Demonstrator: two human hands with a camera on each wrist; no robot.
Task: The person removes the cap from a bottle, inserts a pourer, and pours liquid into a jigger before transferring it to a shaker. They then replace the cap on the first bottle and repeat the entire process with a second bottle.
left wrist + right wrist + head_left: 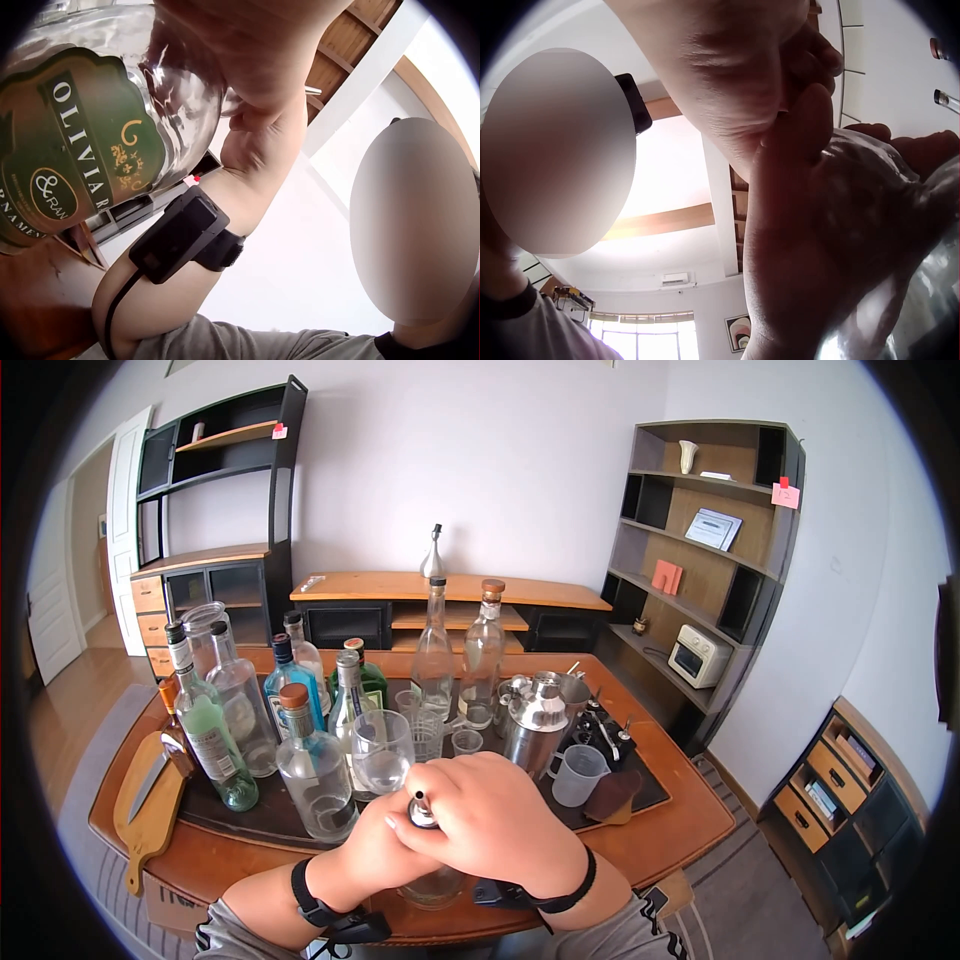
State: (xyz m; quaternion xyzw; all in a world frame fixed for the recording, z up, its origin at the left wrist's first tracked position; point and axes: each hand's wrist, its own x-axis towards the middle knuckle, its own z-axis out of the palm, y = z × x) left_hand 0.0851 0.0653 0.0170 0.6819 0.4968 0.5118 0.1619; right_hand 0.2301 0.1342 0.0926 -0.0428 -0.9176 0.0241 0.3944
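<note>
A clear glass bottle (432, 890) stands upright at the near table edge, its neck covered by both hands. A metal bottle pourer (422, 810) pokes up between the fingers. My left hand (375, 852) grips the neck from the left. From the right, my right hand (495, 815) curls its index finger and thumb round the pourer, overlapping the left hand. In the left wrist view, the bottle (187, 142) carries a green label (82, 150) with "OLIVIA" on it. Palms hide most of the neck in the right wrist view.
Several bottles stand on the left, with a stemmed glass (383, 745) just beyond the hands. To the right are a metal shaker (535, 730), a plastic measuring jug (578, 775) and a black rack (607, 735). A knife (148, 785) lies on a wooden board (150, 835) at far left.
</note>
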